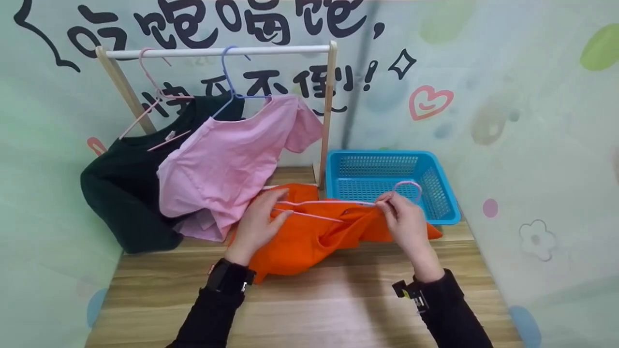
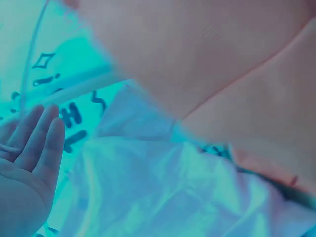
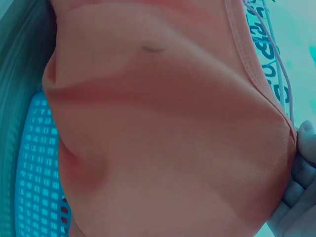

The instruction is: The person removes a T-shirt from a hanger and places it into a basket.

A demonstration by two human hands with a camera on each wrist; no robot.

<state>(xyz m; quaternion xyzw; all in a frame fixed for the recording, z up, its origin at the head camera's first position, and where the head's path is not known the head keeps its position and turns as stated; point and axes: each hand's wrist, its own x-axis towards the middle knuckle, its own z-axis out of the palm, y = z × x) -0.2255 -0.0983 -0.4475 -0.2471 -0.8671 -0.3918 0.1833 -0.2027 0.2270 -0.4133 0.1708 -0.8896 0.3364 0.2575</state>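
An orange shirt (image 1: 295,241) hangs bunched in front of the rack, close over the wooden table. A thin pink hanger (image 1: 314,203) lies across its neck opening, its hook pointing right. My right hand (image 1: 408,224) pinches the hanger near its hook, together with the edge of the shirt; the right wrist view shows the stretched orange cloth (image 3: 168,133) running to the fingers. At the hanger's other end is my left hand (image 1: 258,224), thumb apart from its fingers. Those fingers (image 2: 42,138) look straight in the left wrist view.
A rack with a white rail (image 1: 193,52) stands at the back left. On it hang a dark green garment (image 1: 125,188) on a pink hanger and a pink shirt (image 1: 227,154) on a blue hanger (image 1: 227,72). A blue basket (image 1: 333,169) stands right of the rack.
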